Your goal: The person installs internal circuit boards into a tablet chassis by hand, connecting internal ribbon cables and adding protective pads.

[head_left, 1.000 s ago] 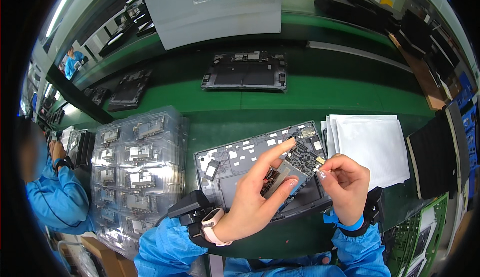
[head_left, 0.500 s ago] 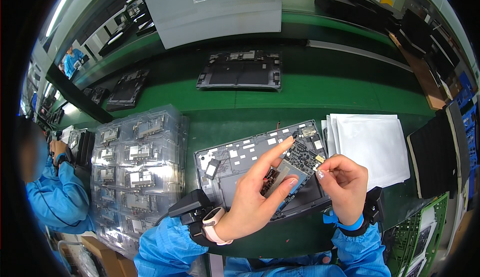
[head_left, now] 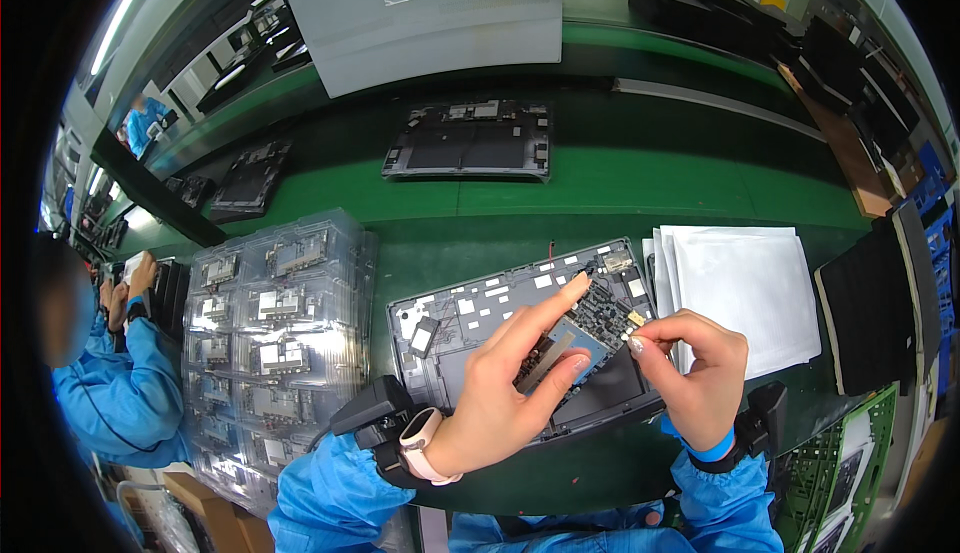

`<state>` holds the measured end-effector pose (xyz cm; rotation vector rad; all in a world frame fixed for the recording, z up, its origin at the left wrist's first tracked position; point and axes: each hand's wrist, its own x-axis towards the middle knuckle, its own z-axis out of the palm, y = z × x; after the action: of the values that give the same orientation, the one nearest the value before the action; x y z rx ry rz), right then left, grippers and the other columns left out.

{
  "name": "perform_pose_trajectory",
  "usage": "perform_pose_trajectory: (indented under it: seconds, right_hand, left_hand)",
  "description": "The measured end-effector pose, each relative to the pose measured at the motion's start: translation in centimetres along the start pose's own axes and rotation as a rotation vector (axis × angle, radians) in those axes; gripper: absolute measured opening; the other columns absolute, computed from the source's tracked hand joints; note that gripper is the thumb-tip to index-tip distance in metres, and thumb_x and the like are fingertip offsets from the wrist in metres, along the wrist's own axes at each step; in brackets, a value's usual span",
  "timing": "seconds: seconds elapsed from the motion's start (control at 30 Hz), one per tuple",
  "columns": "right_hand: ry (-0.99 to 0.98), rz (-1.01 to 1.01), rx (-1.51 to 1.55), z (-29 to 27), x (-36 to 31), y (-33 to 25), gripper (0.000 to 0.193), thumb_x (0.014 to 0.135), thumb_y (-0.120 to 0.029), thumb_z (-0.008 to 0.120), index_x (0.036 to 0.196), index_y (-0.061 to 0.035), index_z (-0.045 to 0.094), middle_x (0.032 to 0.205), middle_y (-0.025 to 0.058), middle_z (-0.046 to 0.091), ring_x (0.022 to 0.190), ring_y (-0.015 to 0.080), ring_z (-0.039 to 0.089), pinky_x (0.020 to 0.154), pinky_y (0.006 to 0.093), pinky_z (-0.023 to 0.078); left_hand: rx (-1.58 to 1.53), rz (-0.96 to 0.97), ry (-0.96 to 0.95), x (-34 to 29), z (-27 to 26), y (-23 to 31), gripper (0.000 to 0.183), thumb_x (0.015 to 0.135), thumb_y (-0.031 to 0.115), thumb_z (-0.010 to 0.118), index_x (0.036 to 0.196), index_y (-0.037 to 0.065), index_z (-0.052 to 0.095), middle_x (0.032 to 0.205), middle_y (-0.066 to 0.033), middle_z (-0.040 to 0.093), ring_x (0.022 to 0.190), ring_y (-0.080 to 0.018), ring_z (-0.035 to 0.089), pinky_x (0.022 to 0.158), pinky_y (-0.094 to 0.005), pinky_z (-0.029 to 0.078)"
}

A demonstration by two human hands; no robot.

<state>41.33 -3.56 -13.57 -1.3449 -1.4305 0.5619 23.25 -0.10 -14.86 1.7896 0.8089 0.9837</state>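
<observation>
My left hand [head_left: 500, 398] grips a circuit board [head_left: 600, 328] by its edges, thumb on the near side and fingers along the far side. The board is tilted above a dark grey laptop casing [head_left: 470, 343] on the green bench. At the board's right edge, my right hand [head_left: 700, 368] has thumb and forefinger pinched together beside a small pale connector. Whatever sits between those fingertips is too small to make out. A small black module with a white label [head_left: 424, 337] rests in the casing's left part.
Clear plastic trays [head_left: 275, 343] holding several boards are stacked at left, near a co-worker in blue [head_left: 120, 383]. White sheets [head_left: 745, 298] lie to the right, beside black padded panels [head_left: 870, 303]. Another casing [head_left: 468, 141] stands on the green line behind, below a large grey panel [head_left: 430, 23].
The board has tilted slightly in my left hand. My right hand has shifted a little at its edge. The casing behind has slid left, and the co-worker's hands have risen.
</observation>
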Motion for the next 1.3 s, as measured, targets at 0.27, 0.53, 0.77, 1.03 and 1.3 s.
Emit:
perform_pose_trajectory:
  seconds: [0.27, 0.53, 0.77, 1.03, 1.3]
  right_hand:
    - [0.082, -0.170, -0.210, 0.2, 0.1, 0.4, 0.010, 0.069, -0.002, 0.074, 0.076, -0.0017, 0.066, 0.067, 0.0075, 0.064, 0.055, 0.0189, 0.057, 0.047, 0.0265, 0.041]
    - [-0.323, -0.197, 0.004, -1.7, 3.4, 3.0, 0.016, 0.070, -0.001, 0.071, 0.085, -0.0025, 0.069, 0.078, 0.0102, 0.067, 0.071, 0.0210, 0.064, 0.065, 0.0291, 0.050]
    - [-0.429, -0.367, -0.325, 0.0, 4.0, 6.1, 0.017, 0.068, -0.009, 0.073, 0.083, -0.0080, 0.068, 0.099, 0.0013, 0.060, 0.097, 0.0233, 0.051, 0.083, 0.0353, 0.042]
    - [-0.399, -0.479, -0.504, 0.1, 4.5, 6.6, 0.014, 0.067, -0.003, 0.071, 0.077, -0.0044, 0.061, 0.100, 0.0025, 0.059, 0.097, 0.0254, 0.051, 0.082, 0.0354, 0.043]
    - [-0.437, -0.179, -0.113, -0.7, 4.5, 7.5, 0.008, 0.080, 0.000, 0.054, 0.087, -0.0051, 0.054, 0.103, 0.0056, 0.058, 0.103, 0.0249, 0.048, 0.088, 0.0353, 0.036]
  left_hand:
    - [-0.102, -0.014, -0.029, 0.5, -0.2, -0.3, 0.057, 0.082, -0.006, 0.060, 0.134, -0.005, 0.038, 0.119, -0.0097, 0.050, 0.100, -0.0103, 0.049, 0.092, -0.0247, 0.039]
    - [0.019, -0.211, -0.228, 2.0, -4.5, 1.7, 0.055, 0.077, -0.004, 0.065, 0.129, 0.006, 0.049, 0.113, -0.0054, 0.056, 0.089, -0.0072, 0.051, 0.075, -0.0218, 0.043]
    - [0.231, -0.400, -0.563, 2.3, -6.8, 2.7, 0.052, 0.074, 0.010, 0.072, 0.123, 0.015, 0.055, 0.090, -0.0039, 0.061, 0.082, -0.0100, 0.055, 0.070, -0.0244, 0.043]
    - [0.217, -0.438, -0.494, 2.6, -6.5, 1.9, 0.051, 0.075, 0.007, 0.071, 0.123, 0.013, 0.055, 0.093, -0.0029, 0.059, 0.083, -0.0095, 0.054, 0.072, -0.0249, 0.043]
    - [0.240, -0.378, -0.282, 2.9, -3.7, 0.0, 0.058, 0.076, 0.004, 0.067, 0.130, 0.015, 0.046, 0.086, -0.0022, 0.057, 0.072, -0.0103, 0.054, 0.064, -0.0244, 0.044]
